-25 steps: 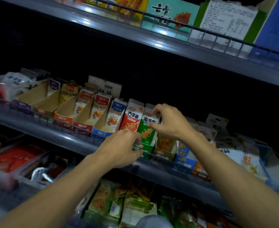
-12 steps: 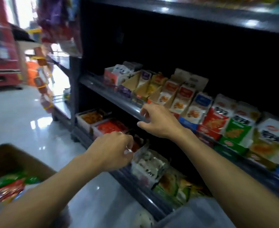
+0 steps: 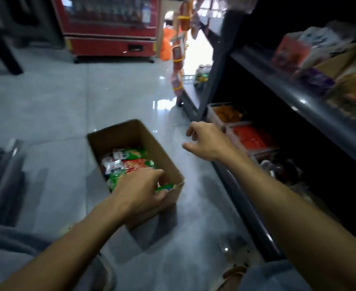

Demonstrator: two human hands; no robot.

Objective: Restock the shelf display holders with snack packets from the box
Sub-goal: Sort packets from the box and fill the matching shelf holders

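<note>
An open cardboard box [image 3: 130,128] stands on the tiled floor, holding several red, green and white snack packets [image 3: 130,158]. My left hand [image 3: 139,190] reaches into the box's near right corner, its fingers and thumb curled round a green packet [image 3: 163,187]. My right hand [image 3: 208,141] hovers in the air between the box and the shelving, fingers loosely spread and holding nothing. The cardboard display holders [image 3: 330,66] sit blurred on the middle shelf at the upper right.
The dark shelf unit [image 3: 277,80] runs along the right, with clear tubs of orange [image 3: 227,113] and red [image 3: 250,137] snacks on its bottom shelf. A strip of hanging packets [image 3: 178,59] dangles at its end. A red cooler [image 3: 109,28] stands at the back.
My view has swung from the shelf holders down and left to the floor. Both hands left the shelf; the left hand dropped into the box and the right hand lowered beside the bottom shelf.
</note>
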